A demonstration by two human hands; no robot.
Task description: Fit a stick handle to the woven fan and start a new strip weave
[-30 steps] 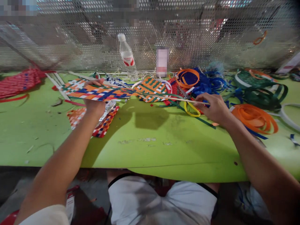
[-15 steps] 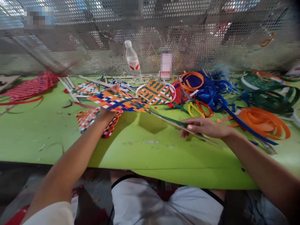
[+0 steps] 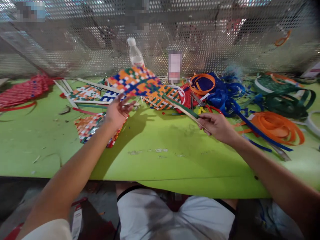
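Note:
A woven hand fan (image 3: pixel 138 82) of orange, blue, white and green strips is held up over the table, tilted away from me. My right hand (image 3: pixel 216 127) is closed on its pale stick handle, which has a green strip (image 3: pixel 183 106) running along it. My left hand (image 3: pixel 118 112) is just below the woven part with fingers spread, and nothing shows in its grasp. Behind the held fan lies an orange, green and white woven fan (image 3: pixel 172 94), partly covered. Under my left wrist lies another woven piece (image 3: pixel 87 128), orange, white and blue.
Coils of orange strip (image 3: pixel 277 128), blue strip (image 3: pixel 223 96) and dark green strip (image 3: pixel 290 101) lie on the right. Scissors (image 3: pixel 202 110) sit near the middle. A bottle (image 3: pixel 135 55) stands by the perforated metal screen (image 3: pixel 100 50). Red woven material (image 3: pixel 27 89) lies far left.
My left hand has let go of the woven part and opened, lower down. The fan has swung up and farther away, its handle now gripped in my right hand.

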